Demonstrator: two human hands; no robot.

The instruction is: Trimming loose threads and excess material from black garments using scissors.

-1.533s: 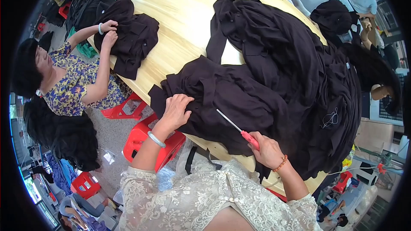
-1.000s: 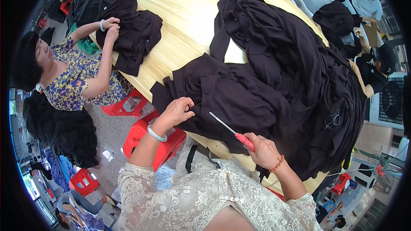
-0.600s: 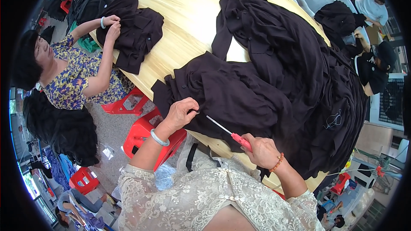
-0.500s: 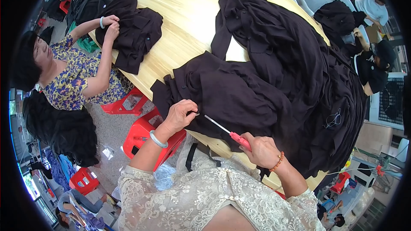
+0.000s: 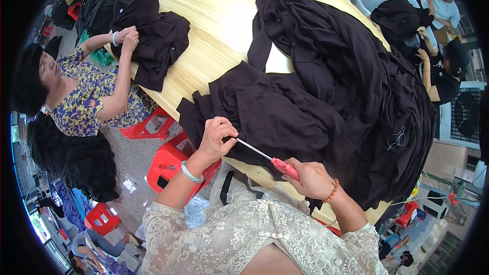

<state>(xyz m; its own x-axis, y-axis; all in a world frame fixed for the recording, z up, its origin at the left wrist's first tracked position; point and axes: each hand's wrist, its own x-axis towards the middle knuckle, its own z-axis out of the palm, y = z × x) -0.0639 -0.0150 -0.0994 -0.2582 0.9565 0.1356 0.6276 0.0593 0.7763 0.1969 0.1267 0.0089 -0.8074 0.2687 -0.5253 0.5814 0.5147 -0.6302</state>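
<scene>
My left hand [image 5: 216, 137] pinches the near edge of a black garment [image 5: 285, 112] spread on a large pale wooden table [image 5: 224, 25]. My right hand [image 5: 311, 179] grips thread snips with a pink handle [image 5: 284, 168]; their thin metal blades [image 5: 252, 148] point left and reach the spot by my left fingers. A big heap of black garments [image 5: 367, 81] lies beyond, covering the right half of the table.
A person in a flowered top [image 5: 84, 99] sits at the left, both hands on another black garment [image 5: 155, 40]. Red plastic stools [image 5: 170, 160] stand below the table edge. More people [image 5: 438, 66] work with black cloth at the far right.
My left hand has closed on the garment's edge and drawn it nearer. My right hand has swung the snips leftward, so their tip now meets my left fingers.
</scene>
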